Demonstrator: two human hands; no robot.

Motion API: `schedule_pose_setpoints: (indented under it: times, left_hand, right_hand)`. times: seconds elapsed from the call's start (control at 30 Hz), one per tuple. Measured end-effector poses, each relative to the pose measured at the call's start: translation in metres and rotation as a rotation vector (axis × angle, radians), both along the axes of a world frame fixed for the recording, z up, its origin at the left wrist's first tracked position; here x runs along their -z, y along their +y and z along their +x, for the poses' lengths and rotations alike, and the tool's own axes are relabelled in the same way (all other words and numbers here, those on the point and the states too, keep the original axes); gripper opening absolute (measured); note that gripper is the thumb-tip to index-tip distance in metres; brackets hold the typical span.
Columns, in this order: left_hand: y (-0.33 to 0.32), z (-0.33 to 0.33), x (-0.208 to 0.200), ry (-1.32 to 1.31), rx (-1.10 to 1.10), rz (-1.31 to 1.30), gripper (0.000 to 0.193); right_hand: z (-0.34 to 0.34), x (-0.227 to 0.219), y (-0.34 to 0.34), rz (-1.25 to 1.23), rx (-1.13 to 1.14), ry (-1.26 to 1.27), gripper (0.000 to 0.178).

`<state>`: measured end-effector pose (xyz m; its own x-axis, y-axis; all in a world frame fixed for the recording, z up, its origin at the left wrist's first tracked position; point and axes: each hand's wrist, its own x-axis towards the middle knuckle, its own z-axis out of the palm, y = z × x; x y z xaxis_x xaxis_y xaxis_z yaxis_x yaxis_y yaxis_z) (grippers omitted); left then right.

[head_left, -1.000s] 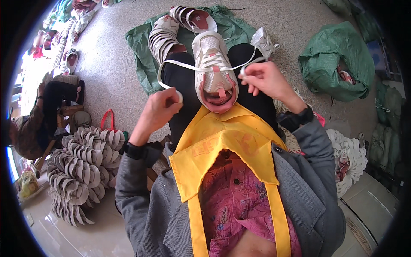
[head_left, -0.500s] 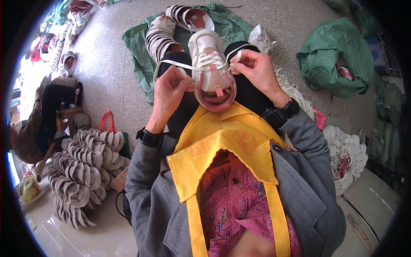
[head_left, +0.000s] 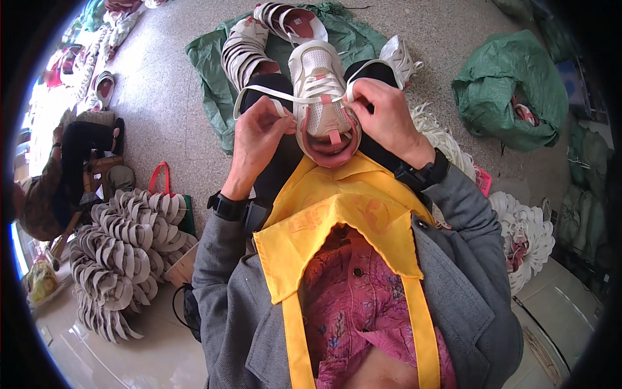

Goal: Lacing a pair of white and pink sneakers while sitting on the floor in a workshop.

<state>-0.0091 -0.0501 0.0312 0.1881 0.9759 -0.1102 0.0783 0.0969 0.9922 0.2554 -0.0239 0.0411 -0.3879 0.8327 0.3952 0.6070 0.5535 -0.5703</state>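
A white and pink sneaker (head_left: 317, 61) rests between my knees, its toe pointing away and its pink collar toward me. White shoelace (head_left: 285, 97) runs through its lower eyelets, and the loose ends loop out to both sides. My left hand (head_left: 259, 133) pinches the lace at the shoe's left edge. On the other side my right hand (head_left: 383, 117) is closed on the lace close to the eyelets, with a loop standing up over its fingers. The fingertips of both hands partly cover the lace ends.
Nested shoe uppers (head_left: 243, 55) lie on a green sheet (head_left: 204, 84) ahead. A green sack (head_left: 473, 97) stands at right, near bundled white laces (head_left: 528, 227). Stacked grey pieces (head_left: 123, 253) sit at left. Another person (head_left: 48, 194) sits at far left.
My right hand has moved left and slightly down, closer to the shoe's eyelets, with the lace still held. My left hand stays nearly in place.
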Motion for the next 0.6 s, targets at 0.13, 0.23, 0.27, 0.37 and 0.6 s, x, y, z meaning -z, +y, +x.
schedule_pose_setpoints:
  times: [0.13, 0.23, 0.27, 0.37, 0.6]
  left_hand:
    - [-0.001, 0.003, 0.004, -0.131, -0.044, 0.011, 0.010]
    - [0.002, 0.009, 0.002, -0.128, -0.105, 0.052, 0.012]
    - [0.003, 0.012, 0.001, -0.134, -0.122, 0.054, 0.012]
    - [0.006, 0.020, 0.000, -0.174, -0.150, 0.084, 0.013]
    - [0.012, 0.016, 0.014, 0.213, -0.130, 0.179, 0.013]
  right_hand:
    - [-0.001, 0.001, 0.002, -0.425, 0.048, 0.300, 0.009]
    - [-0.006, -0.001, -0.002, -0.345, 0.067, 0.335, 0.009]
    - [-0.006, -0.001, -0.002, -0.352, 0.074, 0.344, 0.008]
    - [-0.002, 0.006, -0.002, -0.346, 0.047, 0.325, 0.009]
    - [-0.002, 0.010, -0.003, -0.385, 0.050, 0.369, 0.009]
